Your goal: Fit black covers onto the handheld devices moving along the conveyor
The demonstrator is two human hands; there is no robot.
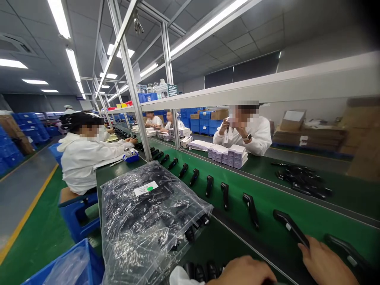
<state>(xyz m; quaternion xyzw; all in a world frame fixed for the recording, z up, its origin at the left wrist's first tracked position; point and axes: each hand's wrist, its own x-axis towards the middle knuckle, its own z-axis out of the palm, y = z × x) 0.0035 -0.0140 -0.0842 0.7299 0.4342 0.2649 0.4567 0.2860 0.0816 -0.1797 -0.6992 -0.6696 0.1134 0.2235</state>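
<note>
At the lower right, my right hand (326,261) has its thumb and fingers closed round the near end of a black handheld device (289,225) on the green conveyor belt (237,233). My left hand (245,271) is at the bottom edge, its back up and its fingers mostly cut off or hidden. Left of it, several black parts (210,270) lie close together on the bench. Another black device (347,249) lies on the belt just right of my right hand. More such devices form a row running away up the belt.
A large clear plastic bag (142,221) of black parts covers the bench at left. A blue bin (92,261) stands below it. White boxes (237,156) and a black heap (299,180) lie across the belt. Seated people in white work beyond. A metal post (138,99) rises beside the belt.
</note>
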